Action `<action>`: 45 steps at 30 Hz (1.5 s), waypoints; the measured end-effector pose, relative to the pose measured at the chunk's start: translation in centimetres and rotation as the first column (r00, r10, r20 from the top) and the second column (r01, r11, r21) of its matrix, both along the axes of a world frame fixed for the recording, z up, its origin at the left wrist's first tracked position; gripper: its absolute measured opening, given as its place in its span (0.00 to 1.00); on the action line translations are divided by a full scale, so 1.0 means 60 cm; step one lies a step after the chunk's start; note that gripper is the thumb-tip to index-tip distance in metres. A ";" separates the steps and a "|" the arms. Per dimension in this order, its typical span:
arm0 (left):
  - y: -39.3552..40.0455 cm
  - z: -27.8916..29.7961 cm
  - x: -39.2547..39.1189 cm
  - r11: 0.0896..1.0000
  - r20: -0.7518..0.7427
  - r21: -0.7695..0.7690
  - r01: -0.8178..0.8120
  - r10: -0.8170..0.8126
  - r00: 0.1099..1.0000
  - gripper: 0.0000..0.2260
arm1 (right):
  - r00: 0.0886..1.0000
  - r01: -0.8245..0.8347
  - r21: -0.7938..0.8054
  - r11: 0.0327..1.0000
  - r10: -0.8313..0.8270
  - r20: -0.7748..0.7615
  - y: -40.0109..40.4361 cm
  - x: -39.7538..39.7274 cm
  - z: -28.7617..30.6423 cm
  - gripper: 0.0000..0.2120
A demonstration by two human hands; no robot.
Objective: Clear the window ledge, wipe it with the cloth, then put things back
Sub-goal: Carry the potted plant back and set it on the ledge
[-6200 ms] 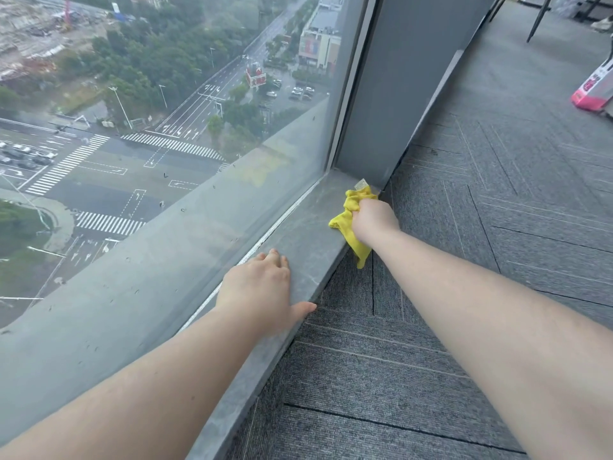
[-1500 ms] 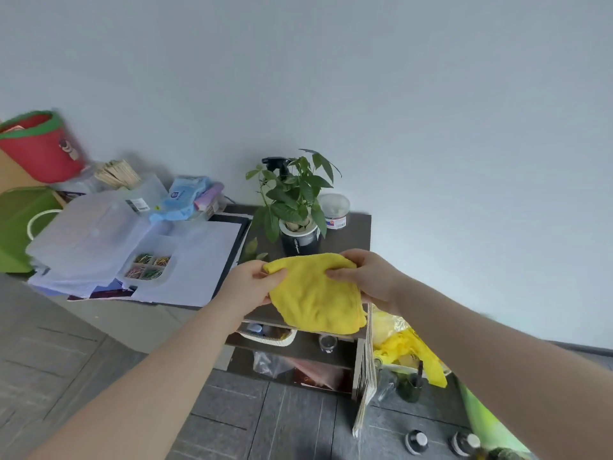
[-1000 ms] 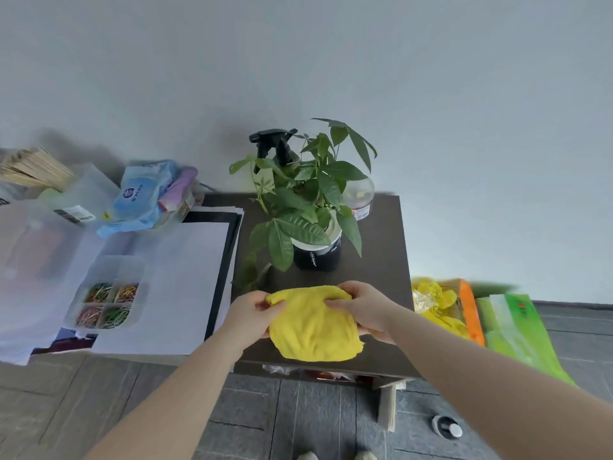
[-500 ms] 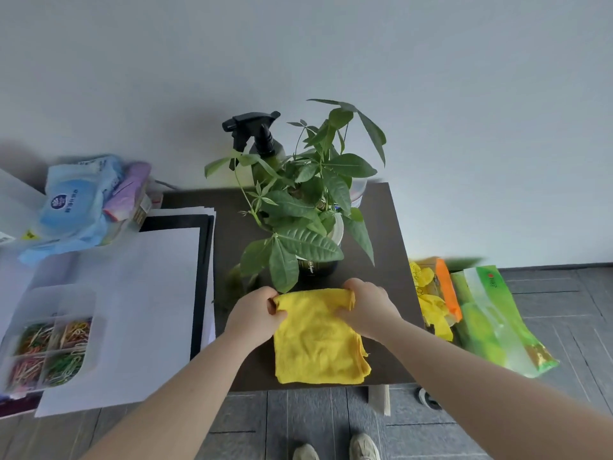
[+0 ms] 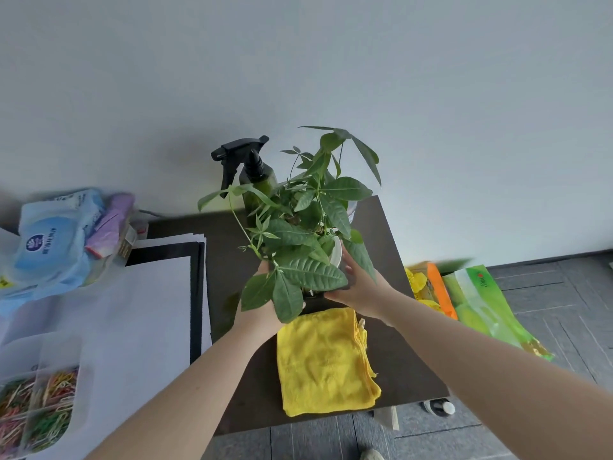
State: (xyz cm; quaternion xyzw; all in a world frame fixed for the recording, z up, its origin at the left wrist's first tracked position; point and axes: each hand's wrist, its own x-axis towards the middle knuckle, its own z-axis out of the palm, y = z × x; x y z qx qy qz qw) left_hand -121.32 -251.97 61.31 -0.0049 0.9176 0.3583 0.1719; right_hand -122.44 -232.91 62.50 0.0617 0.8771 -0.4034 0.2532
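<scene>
A leafy potted plant [image 5: 300, 239] in a white-rimmed pot stands on a small dark table [image 5: 399, 363]. My left hand [image 5: 260, 310] holds the pot's left side and is partly hidden under the leaves. My right hand [image 5: 360, 287] holds the pot's right side, fingers laid up along the rim. The folded yellow cloth [image 5: 326, 363] lies flat on the table just in front of the pot, and neither hand touches it. Behind the plant, against the wall, stands a green spray bottle [image 5: 255, 174] with a black trigger.
White paper sheets [image 5: 149, 310] and a clear box of coloured clips [image 5: 36, 406] lie to the left, with a blue wipes pack [image 5: 56, 234] behind them. Green and orange bags [image 5: 481, 303] lie on the floor to the right. A small bottle [image 5: 441, 407] stands under the table edge.
Both hands laid the yellow cloth flat on the dark table, let go of it, and moved forward to take hold of the plant pot.
</scene>
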 end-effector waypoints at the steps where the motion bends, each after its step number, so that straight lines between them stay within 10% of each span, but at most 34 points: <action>1: 0.002 -0.012 -0.004 1.000 0.016 0.011 0.002 -0.002 1.000 0.23 | 1.000 -0.002 -0.053 0.999 0.003 0.007 -0.003 0.000 -0.003 0.39; 6: 0.012 -0.014 -0.007 0.995 0.012 0.088 -0.040 0.039 0.999 0.48 | 0.997 0.012 -0.179 0.984 -0.025 -0.075 -0.014 0.003 -0.006 0.35; 10: 0.018 0.013 -0.004 0.996 -0.021 0.059 -0.070 0.072 0.997 0.30 | 0.994 0.043 -0.200 0.979 -0.062 -0.093 0.000 0.005 0.003 0.40; 25: 0.221 0.249 0.005 0.931 -0.281 0.086 0.354 -0.319 0.905 0.14 | 0.895 0.268 -0.351 0.897 -0.367 -0.253 0.216 0.123 0.229 0.29; 45: 1.102 0.418 0.389 0.551 -0.394 0.048 0.833 -0.756 0.522 0.24 | 0.564 0.708 -0.221 0.671 -0.725 -0.394 0.999 0.674 0.395 0.34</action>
